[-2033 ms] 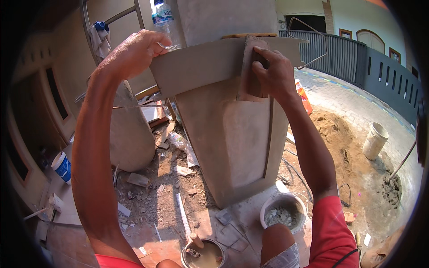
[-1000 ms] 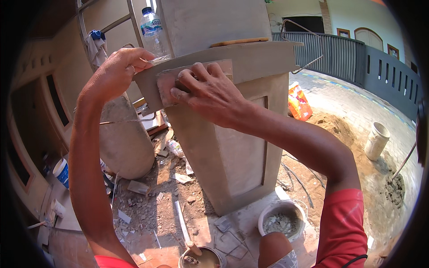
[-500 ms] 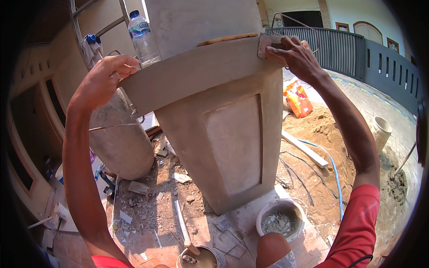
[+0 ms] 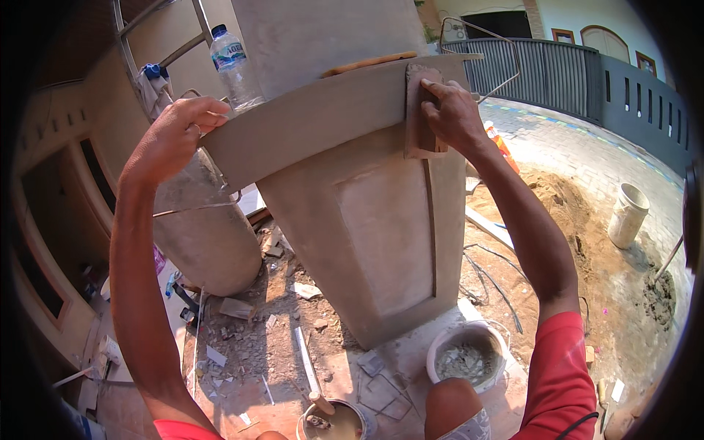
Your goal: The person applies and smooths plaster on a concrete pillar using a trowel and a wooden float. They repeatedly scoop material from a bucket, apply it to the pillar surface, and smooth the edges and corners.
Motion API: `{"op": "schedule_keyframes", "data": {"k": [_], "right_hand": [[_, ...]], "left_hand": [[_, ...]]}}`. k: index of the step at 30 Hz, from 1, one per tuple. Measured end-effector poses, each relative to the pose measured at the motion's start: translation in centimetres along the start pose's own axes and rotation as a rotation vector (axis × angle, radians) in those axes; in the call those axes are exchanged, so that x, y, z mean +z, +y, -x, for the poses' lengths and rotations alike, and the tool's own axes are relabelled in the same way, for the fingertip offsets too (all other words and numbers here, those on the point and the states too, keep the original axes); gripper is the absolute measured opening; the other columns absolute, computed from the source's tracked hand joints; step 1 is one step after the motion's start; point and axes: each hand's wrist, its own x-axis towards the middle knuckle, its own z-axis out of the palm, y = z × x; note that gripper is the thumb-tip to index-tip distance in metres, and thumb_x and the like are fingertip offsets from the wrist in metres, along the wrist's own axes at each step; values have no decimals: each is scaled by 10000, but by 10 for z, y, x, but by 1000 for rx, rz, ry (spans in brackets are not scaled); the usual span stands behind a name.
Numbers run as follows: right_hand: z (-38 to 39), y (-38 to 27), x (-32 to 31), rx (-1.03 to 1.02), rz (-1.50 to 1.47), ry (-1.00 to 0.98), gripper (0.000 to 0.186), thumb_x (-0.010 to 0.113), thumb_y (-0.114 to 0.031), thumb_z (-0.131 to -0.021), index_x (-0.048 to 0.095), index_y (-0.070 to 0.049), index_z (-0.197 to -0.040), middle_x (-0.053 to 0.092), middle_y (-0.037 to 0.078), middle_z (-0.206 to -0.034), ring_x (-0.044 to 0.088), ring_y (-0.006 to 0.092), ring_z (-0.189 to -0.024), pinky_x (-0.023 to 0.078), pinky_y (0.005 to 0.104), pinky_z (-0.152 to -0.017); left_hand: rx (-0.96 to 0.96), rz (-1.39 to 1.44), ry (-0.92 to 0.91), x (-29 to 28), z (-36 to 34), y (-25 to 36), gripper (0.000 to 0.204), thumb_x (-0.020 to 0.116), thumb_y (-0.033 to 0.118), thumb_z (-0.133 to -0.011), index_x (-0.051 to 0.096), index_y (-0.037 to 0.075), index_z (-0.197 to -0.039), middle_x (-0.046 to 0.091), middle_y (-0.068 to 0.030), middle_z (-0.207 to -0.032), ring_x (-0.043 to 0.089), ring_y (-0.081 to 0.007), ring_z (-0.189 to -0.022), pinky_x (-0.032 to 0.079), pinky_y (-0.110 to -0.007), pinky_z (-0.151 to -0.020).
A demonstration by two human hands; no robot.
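A tapered cement pillar [image 4: 381, 242] with a recessed panel stands before me, a smooth grey band [image 4: 315, 128] running across its top. At the band's upper left end my left hand [image 4: 172, 139] has its fingers curled together over the edge. My right hand [image 4: 453, 114] grips a plastering float [image 4: 414, 110], which stands nearly upright against the right part of the band, its lower end reaching below it. A thin wooden strip [image 4: 370, 63] lies on the ledge behind the band. Beside my left hand stands a clear water bottle [image 4: 236, 70] with a blue cap.
Bent metal rods [image 4: 506, 81] stick out at both band ends. A bucket of grey mortar [image 4: 469, 359] and a bucket with a brush [image 4: 334, 422] stand below, near my knee [image 4: 451, 411]. Rubble [image 4: 286, 293] covers the ground left; sand [image 4: 543, 198] and a pale bucket [image 4: 628, 215] lie right.
My right hand has moved left from the band's right end and lower, turning the float upright against the face. My left hand stays at the left end.
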Motion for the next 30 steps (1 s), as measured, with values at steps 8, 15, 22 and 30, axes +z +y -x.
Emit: {"op": "schedule_keyframes", "data": {"k": [8,15,22,30], "right_hand": [[91,-39,-7,59,-74,-203,418,623,-167,-882,663,-83,-1289,609,215,-1042,655,412,-918,535,485,-830],[10,-50,18,153,-183,54,435,623,-215,-890,667,-39,-1285,670,228,-1003,679,390,-876,543,459,-830],[119,-173,32,44,-204,-280,446,639,-216,-879,666,-56,-1294,622,201,-992,669,388,-836,547,453,-787],[46,-180,37,162,-186,18,441,643,-231,-881,668,-67,-1289,619,191,-1025,672,378,-853,548,456,-785]], "left_hand": [[8,4,28,3,-4,-9,547,341,-149,-762,638,-19,-1203,667,-215,-1152,671,-294,-1161,499,-415,-1051],[4,-38,36,3,-3,-6,522,369,-159,-790,638,-3,-1209,677,-199,-1151,678,-290,-1141,501,-423,-1042],[52,-86,14,1,-2,-3,498,442,-159,-812,653,6,-1232,703,-220,-1140,678,-303,-1130,540,-410,-960],[89,-112,39,3,-3,-5,512,434,-166,-813,665,38,-1222,699,-220,-1156,675,-328,-1113,529,-431,-955]]}}
